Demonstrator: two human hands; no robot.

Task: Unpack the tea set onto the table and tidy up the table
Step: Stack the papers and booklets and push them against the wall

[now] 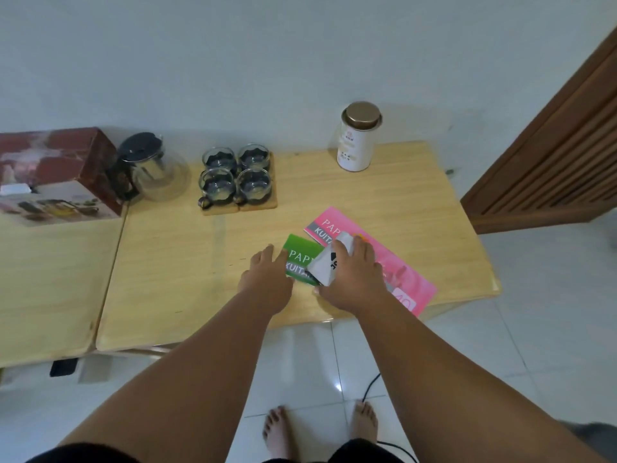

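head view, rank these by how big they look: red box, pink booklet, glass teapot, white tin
1. red box, clearly largest
2. pink booklet and glass teapot, too alike to rank; the right hand covers part of the booklet
3. white tin, smallest

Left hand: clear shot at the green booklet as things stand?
Likely yes. The left hand lies open right at the edge of the green booklet, with nothing between them. Only the white packet, gripped by the right hand, overlaps the booklet's far corner.
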